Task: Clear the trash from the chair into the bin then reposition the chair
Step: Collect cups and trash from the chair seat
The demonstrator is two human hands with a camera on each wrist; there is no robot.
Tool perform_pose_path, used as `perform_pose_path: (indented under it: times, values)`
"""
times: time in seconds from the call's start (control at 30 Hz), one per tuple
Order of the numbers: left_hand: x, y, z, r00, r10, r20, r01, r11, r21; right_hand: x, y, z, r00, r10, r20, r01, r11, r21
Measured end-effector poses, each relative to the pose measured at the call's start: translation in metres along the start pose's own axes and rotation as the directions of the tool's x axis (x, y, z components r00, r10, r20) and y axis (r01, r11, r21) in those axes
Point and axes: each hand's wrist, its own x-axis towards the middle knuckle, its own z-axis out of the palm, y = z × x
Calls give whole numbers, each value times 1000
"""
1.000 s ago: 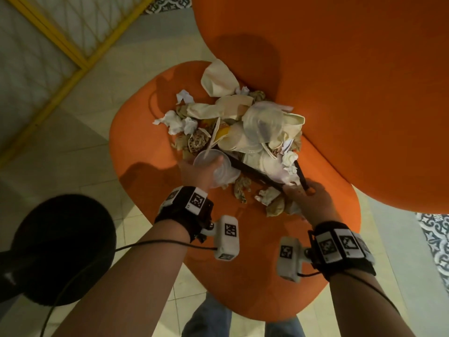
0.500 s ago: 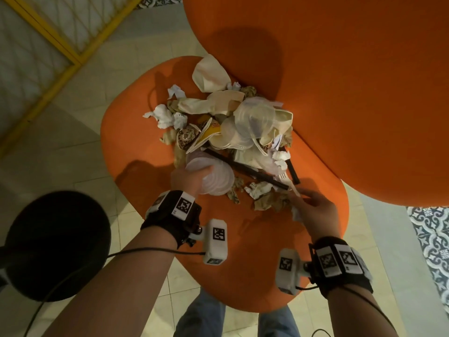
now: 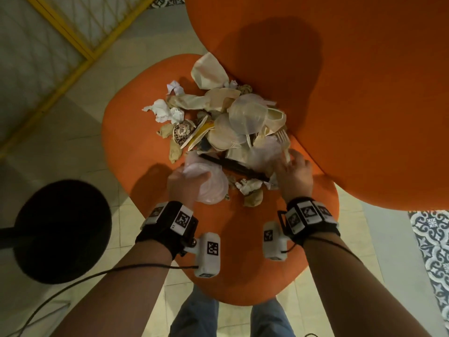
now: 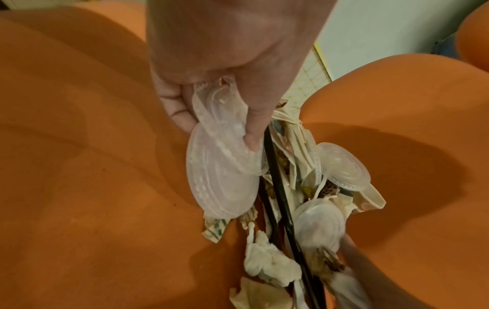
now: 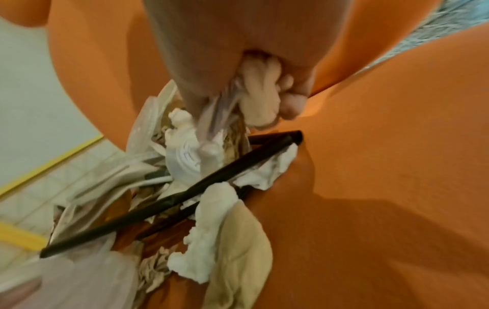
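Observation:
A pile of trash (image 3: 230, 122) lies on the orange chair seat (image 3: 145, 152): crumpled tissues, paper plates, clear lids and black straws (image 3: 233, 166). My left hand (image 3: 192, 176) is at the pile's near edge and pinches a stack of clear plastic lids (image 4: 222, 184) between thumb and fingers. My right hand (image 3: 289, 164) is at the pile's right side, beside a white plastic fork (image 3: 283, 139). In the right wrist view its fingers curl round a crumpled tissue (image 5: 259, 100) and a piece of clear plastic (image 5: 219, 113). The black round bin (image 3: 60, 229) stands on the floor to the left.
The chair's tall orange backrest (image 3: 340, 93) rises behind and to the right of the pile. A yellow-framed mesh panel (image 3: 63, 37) crosses the floor at the far left. My legs (image 3: 194, 319) stand at the seat's near edge. Tiled floor surrounds the chair.
My right hand has moved from the near right edge of the pile forward to the fork and closed on tissue and plastic. My left hand keeps hold of the clear plastic and stays near the front.

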Motion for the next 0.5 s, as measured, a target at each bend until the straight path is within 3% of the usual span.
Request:
perform_pose_path:
  times: [0.07,0.13,0.27,0.37,0.5]
  values:
    - [-5,-1,-1,999,32,2,-32,999,44,8,-12,4,984,49,171,-27,992,-126]
    - [-7,-4,-2,998,61,17,-62,998,24,10,-19,7,962,93,256,-31,971,-235]
    - [-11,-11,-5,998,55,17,-56,992,108,11,-22,9,970,56,237,55,897,-439]
    - [-12,-20,-8,999,-38,32,38,999,16,13,-17,11,975,59,215,45,893,-447]
    - [-16,-29,-12,998,-27,57,34,992,-121,12,-14,10,971,39,235,52,927,-371]
